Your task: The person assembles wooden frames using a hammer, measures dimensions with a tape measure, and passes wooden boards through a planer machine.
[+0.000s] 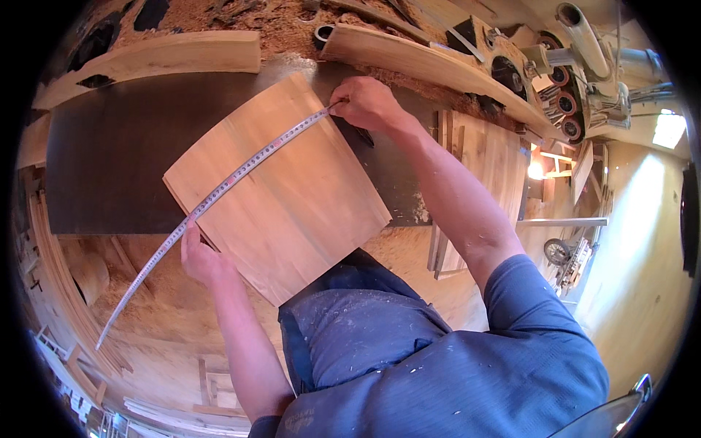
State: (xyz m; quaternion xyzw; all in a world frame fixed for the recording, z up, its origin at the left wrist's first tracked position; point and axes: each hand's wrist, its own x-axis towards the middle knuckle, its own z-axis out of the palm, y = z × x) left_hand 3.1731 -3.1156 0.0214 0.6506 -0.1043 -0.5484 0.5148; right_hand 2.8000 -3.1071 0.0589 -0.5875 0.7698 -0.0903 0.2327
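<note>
A pale wooden panel, apparently made of strips side by side, lies at a slant across a dark flat tabletop. Its near corner reaches past the tabletop's edge toward my body. Across the panel's face runs a white measuring tape, stretched between its two sides. My left hand pinches the tape at the panel's left edge, and a loose length of tape sticks out beyond it to the lower left. At the upper right edge, my right hand is closed on the tape; what else it holds is hidden. A small dark object shows just below that hand.
Long boards lie along the table's far side, with sawdust behind them. More wooden boards stand to the right, near machine parts with rollers. Lumber strips lie at the left.
</note>
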